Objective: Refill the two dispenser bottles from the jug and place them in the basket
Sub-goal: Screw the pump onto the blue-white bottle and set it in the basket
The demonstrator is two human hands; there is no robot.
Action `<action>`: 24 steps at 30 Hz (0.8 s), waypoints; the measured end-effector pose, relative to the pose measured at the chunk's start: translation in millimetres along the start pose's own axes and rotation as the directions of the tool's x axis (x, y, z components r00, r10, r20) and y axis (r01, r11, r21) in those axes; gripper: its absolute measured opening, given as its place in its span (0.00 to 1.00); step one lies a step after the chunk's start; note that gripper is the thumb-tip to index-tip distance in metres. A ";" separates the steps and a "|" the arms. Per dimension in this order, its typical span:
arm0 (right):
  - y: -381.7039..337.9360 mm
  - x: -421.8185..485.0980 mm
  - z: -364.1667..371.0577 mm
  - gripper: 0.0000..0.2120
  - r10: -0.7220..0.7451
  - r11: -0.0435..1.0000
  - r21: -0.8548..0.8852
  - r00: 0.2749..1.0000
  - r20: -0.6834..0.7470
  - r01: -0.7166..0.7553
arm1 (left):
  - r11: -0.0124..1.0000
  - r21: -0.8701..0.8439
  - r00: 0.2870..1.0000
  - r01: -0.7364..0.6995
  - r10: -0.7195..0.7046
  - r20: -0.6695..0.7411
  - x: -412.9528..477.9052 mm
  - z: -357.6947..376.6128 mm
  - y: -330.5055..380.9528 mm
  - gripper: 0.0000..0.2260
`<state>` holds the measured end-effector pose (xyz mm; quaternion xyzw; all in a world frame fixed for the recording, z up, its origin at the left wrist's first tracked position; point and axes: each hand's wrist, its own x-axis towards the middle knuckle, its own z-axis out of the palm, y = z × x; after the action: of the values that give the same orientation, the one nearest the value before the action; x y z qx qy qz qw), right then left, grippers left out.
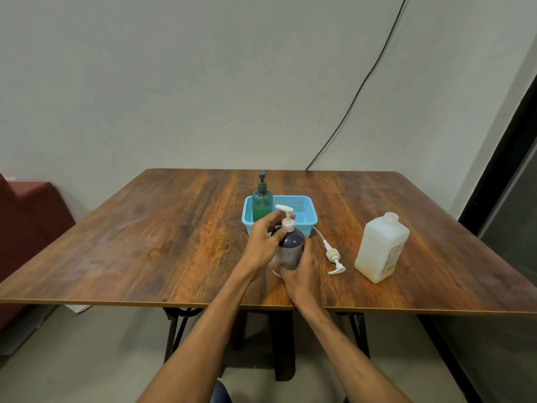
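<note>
A dark purple dispenser bottle [291,248] with a white pump head stands on the wooden table [162,228], just in front of the blue basket [308,225]. My right hand [302,274] grips its lower body from the near side. My left hand [263,241] holds it at the shoulder, fingers curled up by the pump collar. A green dispenser bottle [261,200] with a dark pump stands upright in the basket's left part. The whitish jug [380,248], cap off, stands at the right.
A loose white pump with its long tube [329,250] lies on the table between the purple bottle and the jug. A black cable hangs down the wall behind. A dark red seat [29,216] is at the left.
</note>
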<state>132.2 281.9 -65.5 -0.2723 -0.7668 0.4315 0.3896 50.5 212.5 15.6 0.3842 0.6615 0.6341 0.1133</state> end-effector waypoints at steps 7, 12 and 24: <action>3.8 0.6 2.5 0.43 0.001 1.000 -0.018 1.000 -0.009 -0.001 | 0.998 0.060 0.933 -0.008 0.029 -0.357 -7.6 21.1 -5.7 0.17; 2.4 1.6 1.3 0.44 -0.002 1.000 0.002 1.000 -0.003 0.002 | 0.992 0.129 0.958 -0.004 0.040 -0.284 -0.9 14.3 -6.9 0.12; 1.4 2.3 -1.2 0.41 -0.020 0.999 -0.038 1.000 0.002 0.020 | 0.981 0.185 0.944 -0.054 0.111 -0.309 -4.4 20.6 -7.5 0.14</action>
<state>132.0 284.9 -65.5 -0.2716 -0.7779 0.4129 0.3880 63.9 225.9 3.7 0.3127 0.7070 0.6318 -0.0555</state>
